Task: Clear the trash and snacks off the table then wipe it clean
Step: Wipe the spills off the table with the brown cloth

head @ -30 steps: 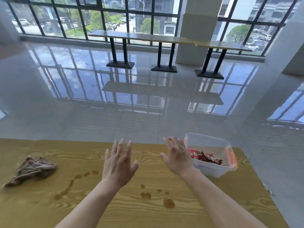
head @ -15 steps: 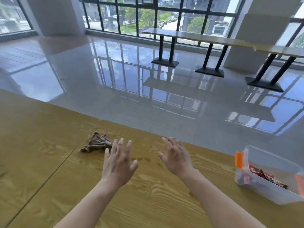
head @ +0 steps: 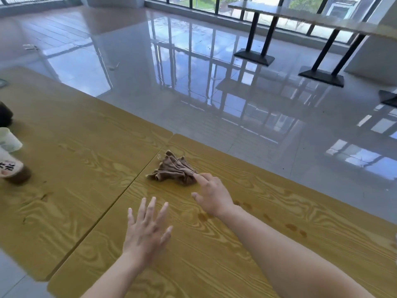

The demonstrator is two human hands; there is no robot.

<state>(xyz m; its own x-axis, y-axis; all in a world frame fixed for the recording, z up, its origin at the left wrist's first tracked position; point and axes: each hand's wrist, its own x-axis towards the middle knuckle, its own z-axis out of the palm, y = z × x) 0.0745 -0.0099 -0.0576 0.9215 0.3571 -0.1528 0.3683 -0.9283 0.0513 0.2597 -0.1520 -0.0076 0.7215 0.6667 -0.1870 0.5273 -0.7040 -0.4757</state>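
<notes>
head view: the brown rag [head: 173, 168] lies crumpled on the wooden table [head: 247, 244], just right of the seam between the two tabletops. the right hand [head: 211, 195] reaches to it, index fingertip touching its near edge, fingers loose and gripping nothing. the left hand [head: 148, 231] hovers flat, fingers spread, empty; brown spill spots [head: 295, 227] mark the table to the right.

1. The right hand [head: 211, 195] reaches out, and one finger touches the crumpled brown cloth [head: 173, 169].
2. The left hand [head: 148, 230] is flat, fingers [head: 150, 208] spread, over the yellow wooden bench [head: 247, 244].
3. Brown spots [head: 295, 227] mark the wood.
</notes>
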